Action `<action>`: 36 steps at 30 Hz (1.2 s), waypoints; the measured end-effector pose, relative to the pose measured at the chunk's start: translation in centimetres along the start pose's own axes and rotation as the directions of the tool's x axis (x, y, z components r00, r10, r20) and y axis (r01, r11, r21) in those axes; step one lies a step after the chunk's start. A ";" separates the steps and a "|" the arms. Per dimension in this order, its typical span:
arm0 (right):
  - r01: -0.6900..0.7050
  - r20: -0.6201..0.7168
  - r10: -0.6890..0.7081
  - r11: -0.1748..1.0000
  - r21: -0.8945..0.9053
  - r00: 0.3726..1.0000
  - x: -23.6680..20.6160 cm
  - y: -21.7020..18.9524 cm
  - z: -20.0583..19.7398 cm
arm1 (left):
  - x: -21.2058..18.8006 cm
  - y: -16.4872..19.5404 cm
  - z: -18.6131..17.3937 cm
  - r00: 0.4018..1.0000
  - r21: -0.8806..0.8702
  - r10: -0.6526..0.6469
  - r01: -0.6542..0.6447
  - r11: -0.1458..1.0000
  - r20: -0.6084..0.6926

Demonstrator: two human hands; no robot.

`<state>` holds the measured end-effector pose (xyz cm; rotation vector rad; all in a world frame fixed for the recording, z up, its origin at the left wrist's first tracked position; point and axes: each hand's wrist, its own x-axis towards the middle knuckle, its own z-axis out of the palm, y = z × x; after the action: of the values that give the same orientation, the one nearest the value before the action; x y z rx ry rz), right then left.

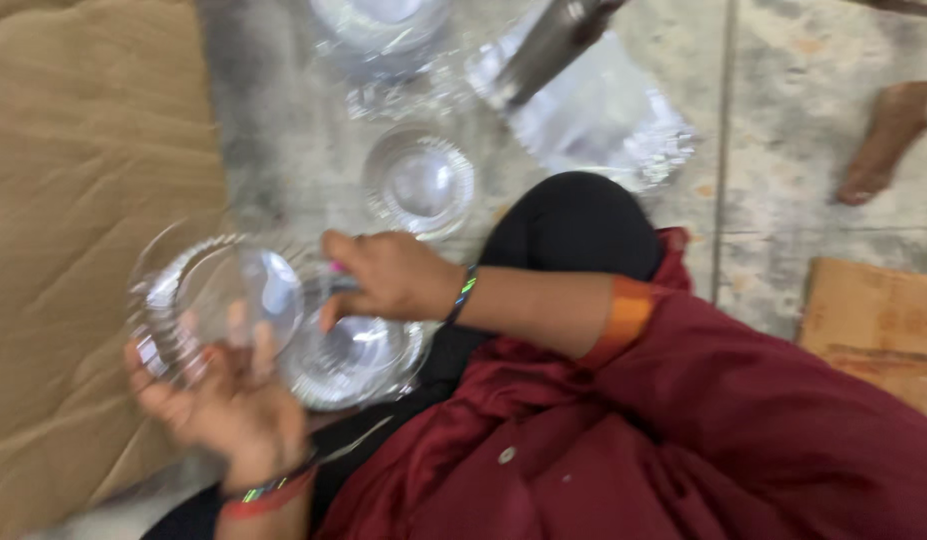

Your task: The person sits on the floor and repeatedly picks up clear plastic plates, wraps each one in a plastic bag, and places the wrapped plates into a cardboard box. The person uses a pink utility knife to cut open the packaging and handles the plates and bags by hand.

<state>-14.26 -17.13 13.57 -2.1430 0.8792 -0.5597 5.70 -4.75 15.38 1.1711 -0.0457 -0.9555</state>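
A maroon garment (pixel 683 430) of smooth, slightly glossy cloth fills the lower right of the frame, with an orange band at the sleeve edge and black fabric (pixel 573 225) bunched above it near the centre. Down the whole left side lies a sheet of brown cardboard (pixel 73 200), matte and creased. The floor (pixel 783 120) across the top and right is pale grey stone in tiles, mottled and worn. On it, upper centre, sits crinkled clear plastic wrap (pixel 603 120), shiny and wrinkled, with more clear pieces blurred at the top edge. A second scrap of cardboard (pixel 873 320) lies at the right edge.

At left centre the left hand (pixel 223 410), palm up, grips a round clear plastic lid (pixel 218 300) with a ribbed, fluted rim; the fingers curl under its lower edge. Just right of it, partly overlapped, a second clear round lid (pixel 358 355) lies low in the frame. The right hand (pixel 388 275) rests over that piece, fingers bent down onto its upper rim; whether it truly pinches it is lost to blur. A third ribbed clear lid (pixel 420 183) lies alone on the floor above the hands. Both wrists wear thin glinting bangles.
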 end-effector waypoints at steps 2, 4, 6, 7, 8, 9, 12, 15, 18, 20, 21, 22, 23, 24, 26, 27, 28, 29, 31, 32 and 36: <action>0.016 -0.023 -0.016 0.999 0.038 1.000 0.1 0.3 0.3 | 0.3 -0.3 0.6 0.997 -0.023 0.078 -0.078 0.997 0.023; 0.016 -0.021 -0.015 1.000 0.008 1.000 0.1 0.4 0.6 | 0.5 -0.5 1.1 0.986 -0.016 0.165 -0.165 0.986 0.039; 0.002 -0.012 -0.002 1.000 -0.030 1.000 0.0 0.2 0.9 | 0.4 -0.5 1.5 0.998 -0.061 0.067 -0.068 0.996 -0.011; 0.003 -0.017 -0.003 0.999 -0.032 1.000 0.0 0.0 1.0 | 0.4 -0.3 1.6 0.998 -0.078 0.038 -0.042 0.996 -0.045; -0.016 0.004 0.017 0.999 -0.050 1.000 -0.1 -0.2 1.2 | 0.3 -0.3 1.8 0.997 -0.098 0.005 -0.012 0.995 -0.074; -0.038 0.022 0.040 0.996 -0.075 0.999 -0.2 -0.4 1.3 | 0.3 -0.3 2.0 0.995 -0.122 -0.032 0.020 0.992 -0.097; -0.028 0.036 0.030 0.998 -0.050 0.999 -0.3 -1.2 1.4 | 0.9 -0.6 2.2 0.990 -0.095 -0.023 0.010 0.995 -0.140; -0.076 0.290 0.013 0.976 0.206 0.957 -0.2 -1.8 0.4 | 2.4 -1.3 1.9 0.978 -0.096 0.204 -0.199 0.975 0.042; -0.218 0.672 -0.312 0.783 0.582 0.671 -0.3 -2.4 -1.4 | 4.6 -1.9 0.9 0.957 0.038 0.223 -0.234 0.972 0.183; -0.311 0.728 -0.527 0.670 0.674 0.439 -0.5 -2.8 -2.5 | 5.7 -2.6 0.5 0.955 0.156 0.176 -0.216 0.964 0.239; -0.314 0.731 -0.575 0.663 0.679 0.367 -0.7 -3.1 -3.1 | 6.1 -3.0 0.4 0.953 0.216 0.148 -0.209 0.954 0.264; -0.315 0.727 -0.620 0.656 0.686 0.295 -0.8 -3.3 -3.5 | 6.2 -3.5 0.5 0.941 0.241 0.139 -0.218 0.946 0.308; -0.320 0.722 -0.638 0.648 0.691 0.267 -0.9 -3.5 -3.8 | 6.2 -4.2 0.7 0.927 0.268 0.126 -0.229 0.936 0.353; -0.324 0.714 -0.657 0.639 0.697 0.242 -1.0 -3.7 -4.1 | 6.0 -4.8 1.0 0.911 0.296 0.110 -0.241 0.924 0.398; -0.301 0.699 -0.683 0.635 0.712 0.214 -1.0 -4.0 -4.4 | 5.3 -6.0 1.8 0.921 0.360 0.049 -0.199 0.911 0.386; -0.276 0.693 -0.689 0.639 0.718 0.210 -1.1 -4.3 -4.5 | 4.9 -6.5 2.2 0.925 0.395 0.017 -0.179 0.901 0.380; -0.248 0.688 -0.696 0.642 0.725 0.208 -1.2 -4.4 -4.6 | 4.6 -7.1 2.7 0.921 0.400 -0.006 -0.164 0.902 0.391; -0.216 0.687 -0.696 0.652 0.727 0.209 -1.2 -4.5 -4.7 | 4.4 -7.6 3.2 0.915 0.406 -0.029 -0.150 0.902 0.403; -0.164 0.688 -0.694 0.669 0.725 0.212 -1.4 -4.7 -4.9 | 4.7 -9.2 4.4 0.907 0.431 -0.110 -0.084 0.898 0.406; -0.173 0.651 -0.723 0.628 0.759 0.229 -1.5 -4.7 -5.0 | 5.3 -10.2 5.1 0.903 0.451 -0.166 -0.034 0.892 0.397; -0.193 0.581 -0.772 0.548 0.814 0.257 -1.9 -3.9 -4.8 | 8.6 -16.3 7.4 0.889 0.502 -0.298 0.093 0.860 0.347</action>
<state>-16.89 -16.13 19.42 -1.3147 -0.5548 0.2289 -2.49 -16.95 2.02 1.4169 -0.5393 -1.4249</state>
